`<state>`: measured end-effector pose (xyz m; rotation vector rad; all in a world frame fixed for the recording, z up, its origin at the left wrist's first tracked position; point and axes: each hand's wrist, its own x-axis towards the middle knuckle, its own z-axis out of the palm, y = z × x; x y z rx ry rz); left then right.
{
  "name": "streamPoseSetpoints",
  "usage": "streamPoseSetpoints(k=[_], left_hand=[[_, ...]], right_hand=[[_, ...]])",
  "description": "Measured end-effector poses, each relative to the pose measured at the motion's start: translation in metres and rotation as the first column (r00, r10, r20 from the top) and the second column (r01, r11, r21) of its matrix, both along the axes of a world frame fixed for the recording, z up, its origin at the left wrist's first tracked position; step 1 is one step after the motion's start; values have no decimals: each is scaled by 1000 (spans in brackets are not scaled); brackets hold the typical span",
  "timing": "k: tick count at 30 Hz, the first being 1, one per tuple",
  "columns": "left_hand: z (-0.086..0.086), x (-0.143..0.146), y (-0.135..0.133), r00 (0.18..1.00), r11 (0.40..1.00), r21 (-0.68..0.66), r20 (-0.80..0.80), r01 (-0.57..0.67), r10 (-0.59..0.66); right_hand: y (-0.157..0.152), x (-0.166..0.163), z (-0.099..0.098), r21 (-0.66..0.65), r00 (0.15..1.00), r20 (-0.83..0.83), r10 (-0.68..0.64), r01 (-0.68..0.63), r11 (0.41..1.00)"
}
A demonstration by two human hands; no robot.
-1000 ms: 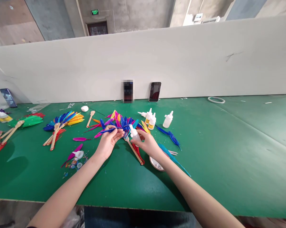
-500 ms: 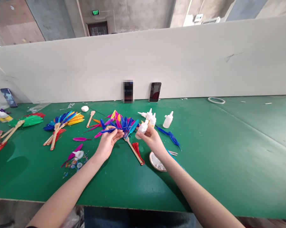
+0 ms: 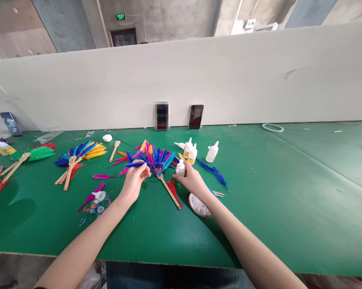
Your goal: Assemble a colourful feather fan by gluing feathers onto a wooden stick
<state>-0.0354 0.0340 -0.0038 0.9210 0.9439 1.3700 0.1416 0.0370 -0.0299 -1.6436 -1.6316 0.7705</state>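
The right hand [image 3: 193, 180] is closed around a small white glue bottle [image 3: 180, 167], upright beside the feather fan [image 3: 158, 157]; a shallow dish [image 3: 193, 208] of pale bits lies by that wrist. The left hand [image 3: 135, 179] pinches a blue feather [image 3: 136, 164] at the fan's left edge. Spare bottles [image 3: 212, 151] stand behind on the green table [image 3: 274, 192], before a white partition [image 3: 229, 80].

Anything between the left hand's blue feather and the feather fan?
Nothing visible. The left hand holds the blue feather at the left edge of the feather fan; the right hand holds the glue bottle right of it.
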Motion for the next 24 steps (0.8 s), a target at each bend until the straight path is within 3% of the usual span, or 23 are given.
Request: streamPoseSetpoints(k=[3,5,8,11,16,20,22,24], left_hand=[[-2,-2,2,999,1000,9,-44,-23,23],[-3,-4,3,998,999,2,-56,-34,34],[-3,-3,3,998,1000,-4,-57,-20,20],[-1,0,0,998,1000,10,-56,11,-11],[2,3,-3,999,999,15,-39,29,-29],[6,-1,3,983,982,-18,-8,-185,185],[7,-6,7,942,940,-54,-3,-336,336],[8,-10,11,894,892,-67,-2,-447,448]], right_hand=[[2,0,-5,78,997,-76,-2,7,997],[1,-1,-6,227,993,-116,-37,63,972],[-5,-3,-2,507,995,-30,-96,98,856],[-13,-9,4,652,976,189,-108,-43,757],[-23,-20,7,666,923,379,-65,-223,712],[-31,-25,11,725,949,313,-45,-207,657],[-35,-28,13,689,947,322,-2,-233,687],[-38,-33,13,554,913,405,56,-294,779]])
